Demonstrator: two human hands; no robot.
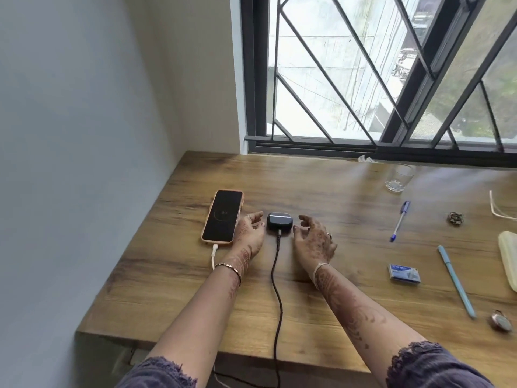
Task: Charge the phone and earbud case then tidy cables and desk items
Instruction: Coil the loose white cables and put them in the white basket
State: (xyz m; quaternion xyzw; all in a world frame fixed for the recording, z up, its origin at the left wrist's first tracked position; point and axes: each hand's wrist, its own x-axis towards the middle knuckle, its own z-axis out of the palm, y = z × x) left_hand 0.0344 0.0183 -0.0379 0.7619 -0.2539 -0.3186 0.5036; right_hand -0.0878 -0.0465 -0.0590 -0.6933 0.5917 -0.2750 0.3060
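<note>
Centre of the frame, the earbud case (279, 221) sat on the desk (335, 317), black cable (275, 289) plugged in, with the left hand (249, 233) and right hand (314, 242) flanking it, both spread and empty. Just left, the phone (223, 216) lay charging on its white cable (214, 254). Risk: either wrist could snag a lead and pull a plug loose.

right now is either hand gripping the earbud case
No, the left hand and right hand sit open beside the earbud case.
</note>
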